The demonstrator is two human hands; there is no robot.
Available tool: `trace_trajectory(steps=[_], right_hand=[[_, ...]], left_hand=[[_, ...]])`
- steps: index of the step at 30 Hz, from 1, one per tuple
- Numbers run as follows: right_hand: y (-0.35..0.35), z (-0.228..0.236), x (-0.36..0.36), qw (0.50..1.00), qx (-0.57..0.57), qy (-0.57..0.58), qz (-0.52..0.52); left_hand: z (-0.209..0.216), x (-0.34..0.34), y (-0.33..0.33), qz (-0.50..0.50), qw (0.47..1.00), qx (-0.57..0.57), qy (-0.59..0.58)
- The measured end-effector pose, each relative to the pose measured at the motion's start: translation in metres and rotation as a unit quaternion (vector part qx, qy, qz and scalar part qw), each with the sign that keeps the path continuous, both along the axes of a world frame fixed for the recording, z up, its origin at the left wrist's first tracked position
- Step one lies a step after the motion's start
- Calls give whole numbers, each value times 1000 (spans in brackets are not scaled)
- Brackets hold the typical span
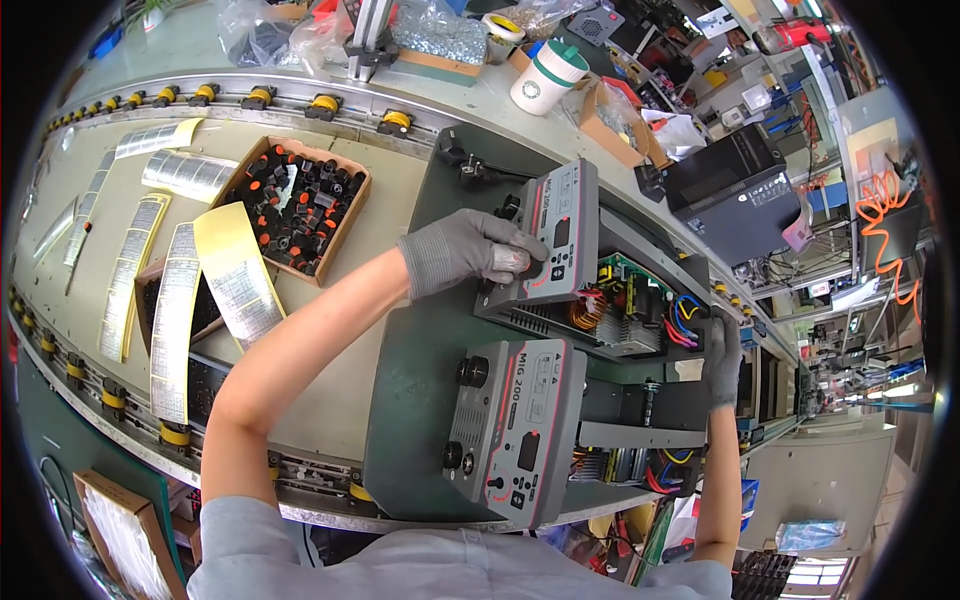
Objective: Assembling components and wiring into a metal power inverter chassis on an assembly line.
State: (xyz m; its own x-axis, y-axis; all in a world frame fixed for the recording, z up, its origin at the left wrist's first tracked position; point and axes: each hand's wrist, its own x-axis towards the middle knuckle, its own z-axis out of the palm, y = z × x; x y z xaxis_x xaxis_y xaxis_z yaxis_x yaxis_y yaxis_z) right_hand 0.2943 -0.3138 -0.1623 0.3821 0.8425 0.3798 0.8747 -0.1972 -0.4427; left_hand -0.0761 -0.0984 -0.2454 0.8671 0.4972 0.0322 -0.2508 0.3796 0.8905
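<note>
Two grey welding machines with open casings lie side by side on a dark green board (410,400). My left hand (465,250), in a grey glove, reaches over the front panel (560,225) of the farther machine. Its fingers are closed on a small black knob (533,268) at the panel's lower left. My right hand (722,365), also gloved, rests against the rear end of that machine, fingers stretched along it. Between the hands show a circuit board, a copper coil (588,312) and coloured wires (684,318). The nearer machine (520,430) is untouched.
Left of the board are a cardboard box (300,205) of black and orange knobs and several label sheets (178,320). Roller rails (325,105) edge the line. Beyond stand a white cup with a green lid (550,78) and a black computer case (730,190).
</note>
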Motion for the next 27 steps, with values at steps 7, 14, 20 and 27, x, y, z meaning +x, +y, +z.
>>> trace_trajectory(steps=[7,14,20,27], right_hand=[[4,-22,27,997,39,64,32],[6,-30,59,996,57,-10,67],[9,-19,37,994,13,-104,7],[3,-14,23,997,4,-76,-7]], left_hand=[[9,-17,-19,76,996,45,16],[-3,-82,-66,91,948,-277,-124],[25,-110,-112,85,984,-153,-27],[11,-103,-135,77,987,-134,-43]])
